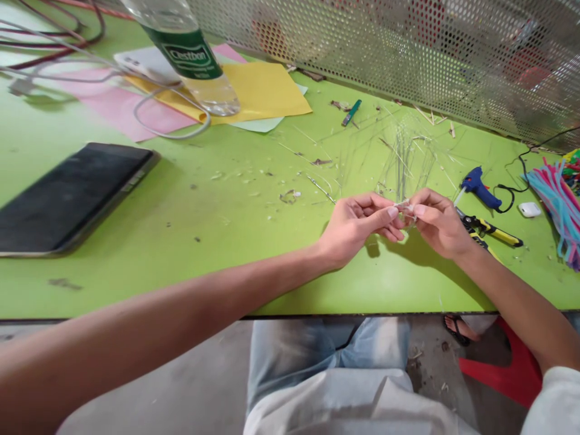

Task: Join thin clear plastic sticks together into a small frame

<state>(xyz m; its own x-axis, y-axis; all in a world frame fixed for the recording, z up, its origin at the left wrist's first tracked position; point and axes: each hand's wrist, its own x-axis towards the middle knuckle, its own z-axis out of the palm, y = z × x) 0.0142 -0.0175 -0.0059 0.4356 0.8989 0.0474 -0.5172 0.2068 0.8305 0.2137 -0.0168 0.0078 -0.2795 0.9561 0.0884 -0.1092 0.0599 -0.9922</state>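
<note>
My left hand (357, 222) and my right hand (437, 222) meet above the green tabletop (254, 266). Their fingertips pinch a small piece of thin pale sticks (405, 208), partly hidden by my fingers. Just beyond my hands lies a loose pile of thin pale sticks (403, 158). Near my right hand are a blue hot glue gun (475, 185) and yellow-and-black handled pliers (492, 232), whose jaws are hidden beneath that hand.
A black smartphone (67, 196) lies at the left. A water bottle (185, 54) stands over yellow paper (267, 90) and pink paper (122, 103), crossed by a white cable (172, 115). Colourful pipe cleaners (555, 202) lie at the right. A perforated metal screen (385, 48) backs the table.
</note>
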